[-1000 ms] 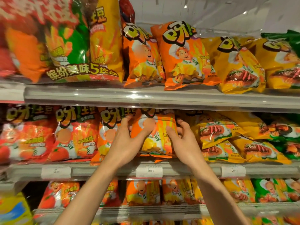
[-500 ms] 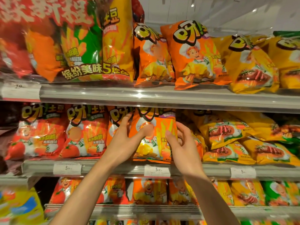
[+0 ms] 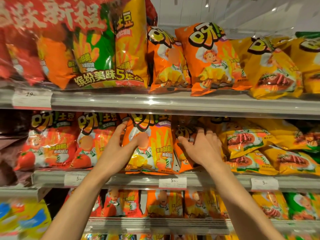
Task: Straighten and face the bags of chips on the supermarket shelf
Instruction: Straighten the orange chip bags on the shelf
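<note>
An orange chip bag (image 3: 155,146) stands upright on the middle shelf (image 3: 207,181), facing out. My left hand (image 3: 119,149) grips its left edge, thumb across the front and fingers behind. My right hand (image 3: 201,148) has left that bag and reaches past its right edge, with fingers curled onto a second orange bag (image 3: 184,134) that sits tilted further back. Yellow bags (image 3: 245,141) lie slumped and overlapping to the right. Red tomato bags (image 3: 53,141) stand to the left.
The upper shelf (image 3: 173,104) holds a large multi-pack (image 3: 97,49), orange bags (image 3: 213,58) and leaning yellow bags (image 3: 271,66). The shelf below carries more small bags (image 3: 162,203). Price tags (image 3: 172,183) line the shelf edges.
My right hand let go of the front orange bag's right edge and moved right and back onto the tilted bag behind. The left hand kept its hold. The view shifted slightly left.
</note>
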The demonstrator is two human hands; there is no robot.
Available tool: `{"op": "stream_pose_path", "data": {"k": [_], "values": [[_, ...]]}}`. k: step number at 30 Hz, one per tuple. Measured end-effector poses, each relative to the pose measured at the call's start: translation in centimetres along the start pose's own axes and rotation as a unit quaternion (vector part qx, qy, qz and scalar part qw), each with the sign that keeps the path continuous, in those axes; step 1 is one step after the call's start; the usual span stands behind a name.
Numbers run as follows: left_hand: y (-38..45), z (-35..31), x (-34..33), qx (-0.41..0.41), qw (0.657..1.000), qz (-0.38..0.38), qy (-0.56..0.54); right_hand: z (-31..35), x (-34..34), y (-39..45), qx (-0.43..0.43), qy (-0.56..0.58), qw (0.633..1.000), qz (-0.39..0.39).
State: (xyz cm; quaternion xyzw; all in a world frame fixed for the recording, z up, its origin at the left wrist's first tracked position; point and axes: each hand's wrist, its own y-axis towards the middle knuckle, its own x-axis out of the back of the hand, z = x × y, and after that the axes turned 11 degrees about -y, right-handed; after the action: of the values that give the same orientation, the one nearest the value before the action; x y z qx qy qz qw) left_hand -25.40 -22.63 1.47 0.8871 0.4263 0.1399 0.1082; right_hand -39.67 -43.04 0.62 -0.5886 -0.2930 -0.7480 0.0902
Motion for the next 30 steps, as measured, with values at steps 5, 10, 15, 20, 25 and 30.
{"op": "stream_pose_path", "data": {"k": [5,10,15,20,25,30], "values": [[0.4,0.4,0.5,0.002,1.000,-0.001,-0.010,0.4,-1.8,1.4,0.001,-0.061,0.993,0.097],[0.5,0.7,0.7,0.004,1.000,0.001,-0.020,0.0,-1.8,1.4,-0.014,0.007,1.000,0.019],[0.5,0.9,0.9,0.001,1.000,-0.002,-0.017,-0.4,-1.3,1.0,-0.038,0.116,0.992,-0.031],[0.5,0.9,0.8,0.000,1.000,-0.005,-0.020,0.8,-2.0,0.3,-0.042,0.199,0.976,-0.077],[0.4,0.9,0.9,0.010,1.000,-0.007,-0.011,1.9,-3.6,1.4,-0.007,0.195,0.977,-0.087],[0.2,0.7,0.6,0.008,1.000,-0.011,-0.014,2.1,-5.4,3.4,0.027,0.084,0.990,-0.107]]}}
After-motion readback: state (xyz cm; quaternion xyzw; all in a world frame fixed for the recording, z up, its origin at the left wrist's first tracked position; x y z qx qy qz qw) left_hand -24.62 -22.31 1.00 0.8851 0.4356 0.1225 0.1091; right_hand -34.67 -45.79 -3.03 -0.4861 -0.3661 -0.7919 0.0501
